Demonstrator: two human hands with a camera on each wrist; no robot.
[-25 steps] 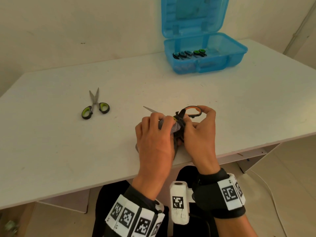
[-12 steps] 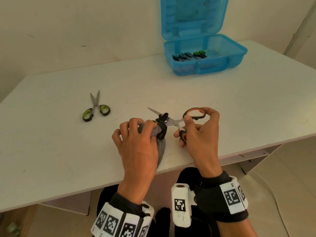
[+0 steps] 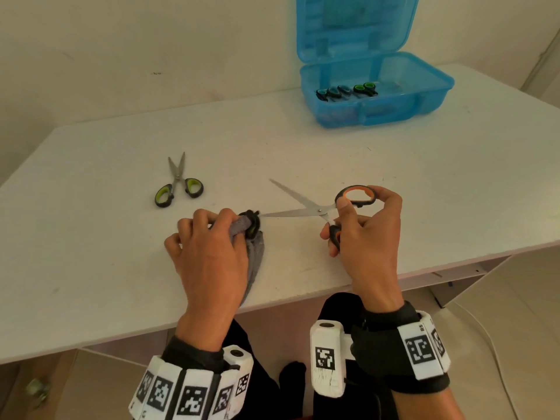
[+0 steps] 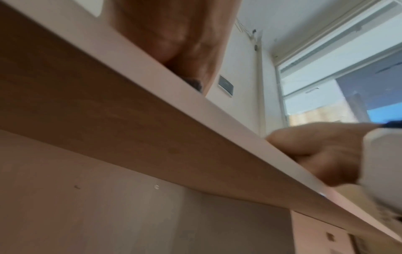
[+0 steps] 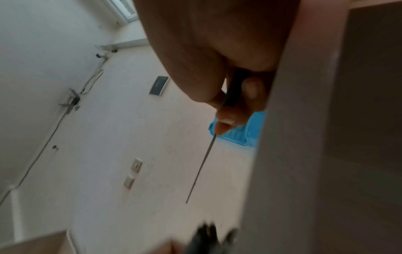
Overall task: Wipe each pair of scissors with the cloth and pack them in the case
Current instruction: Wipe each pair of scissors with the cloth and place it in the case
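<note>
My right hand [image 3: 360, 219] grips the black-and-orange handles of a large pair of scissors [image 3: 306, 209], whose blades are spread open and point left. My left hand [image 3: 212, 234] holds a bunched grey cloth [image 3: 256, 256] at the tip of the nearer blade, near the table's front edge. A small pair of green-handled scissors [image 3: 178, 187] lies on the table to the left. The blue case [image 3: 375, 98] stands open at the back right, with several scissors [image 3: 345, 92] inside. In the right wrist view a thin blade [image 5: 200, 170] sticks out past my fingers; the left wrist view shows mostly the table's underside.
The white table [image 3: 394, 165] ends close under my wrists. A wall runs behind the table. The case lid [image 3: 354, 25] stands upright against it.
My hands have drawn apart: the left slid the cloth leftward along the blade to its tip, while the right moved right with the handles. The blades now show fully, spread open.
</note>
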